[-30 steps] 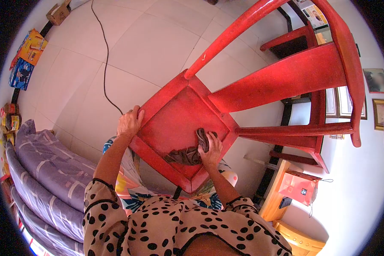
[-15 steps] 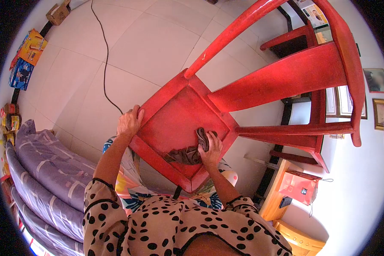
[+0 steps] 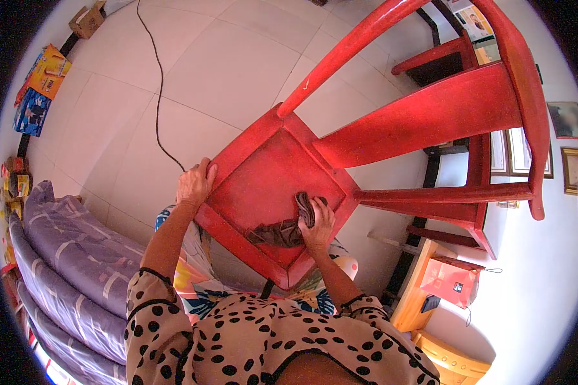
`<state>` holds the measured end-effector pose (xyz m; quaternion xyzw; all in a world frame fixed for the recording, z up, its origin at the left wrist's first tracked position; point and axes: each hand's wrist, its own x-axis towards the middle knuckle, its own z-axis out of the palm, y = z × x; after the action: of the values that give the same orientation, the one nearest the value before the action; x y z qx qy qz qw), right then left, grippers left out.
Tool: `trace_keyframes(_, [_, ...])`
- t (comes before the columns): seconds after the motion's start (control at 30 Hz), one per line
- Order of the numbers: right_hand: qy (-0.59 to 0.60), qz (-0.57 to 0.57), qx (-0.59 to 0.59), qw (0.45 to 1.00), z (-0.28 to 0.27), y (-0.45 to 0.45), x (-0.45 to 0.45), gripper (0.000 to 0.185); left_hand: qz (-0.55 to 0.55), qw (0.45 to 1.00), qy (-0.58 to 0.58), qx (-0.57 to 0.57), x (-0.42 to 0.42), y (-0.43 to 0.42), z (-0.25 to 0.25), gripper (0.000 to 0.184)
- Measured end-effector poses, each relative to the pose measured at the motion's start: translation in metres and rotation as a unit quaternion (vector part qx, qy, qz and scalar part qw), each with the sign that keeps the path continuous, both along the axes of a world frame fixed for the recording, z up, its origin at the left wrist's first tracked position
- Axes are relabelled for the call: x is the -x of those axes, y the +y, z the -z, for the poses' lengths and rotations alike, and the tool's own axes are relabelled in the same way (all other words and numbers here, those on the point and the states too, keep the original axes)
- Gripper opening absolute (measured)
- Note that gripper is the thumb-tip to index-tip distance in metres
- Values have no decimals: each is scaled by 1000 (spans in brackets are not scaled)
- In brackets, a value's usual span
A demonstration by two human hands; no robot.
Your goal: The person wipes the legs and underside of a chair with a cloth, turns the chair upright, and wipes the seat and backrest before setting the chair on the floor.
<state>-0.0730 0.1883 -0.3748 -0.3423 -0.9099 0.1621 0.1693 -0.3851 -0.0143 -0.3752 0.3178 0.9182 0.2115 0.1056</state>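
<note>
A red wooden chair (image 3: 263,173) stands in front of me, its back toward the right. My left hand (image 3: 196,183) grips the left edge of the seat, fingers wrapped over the rim. On the seat's lower right part, my right hand (image 3: 317,226) is closed on a dark brown cloth (image 3: 279,233). Part of the cloth lies spread on the seat to the left of my fingers, and a fold of it sticks up beside my thumb.
A black cable (image 3: 159,96) runs over the tiled floor. Purple cushions (image 3: 77,256) are at the lower left, boxes (image 3: 47,70) along the left wall. Right of the chair are a red table (image 3: 478,167), a wooden piece (image 3: 417,289) and a red bag (image 3: 453,281).
</note>
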Motion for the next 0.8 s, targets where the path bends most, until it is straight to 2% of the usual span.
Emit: trace_keyframes(0.8, [-23, 3, 15, 1000, 5, 2, -4, 65, 1, 1000, 2, 7, 0, 0, 0, 30])
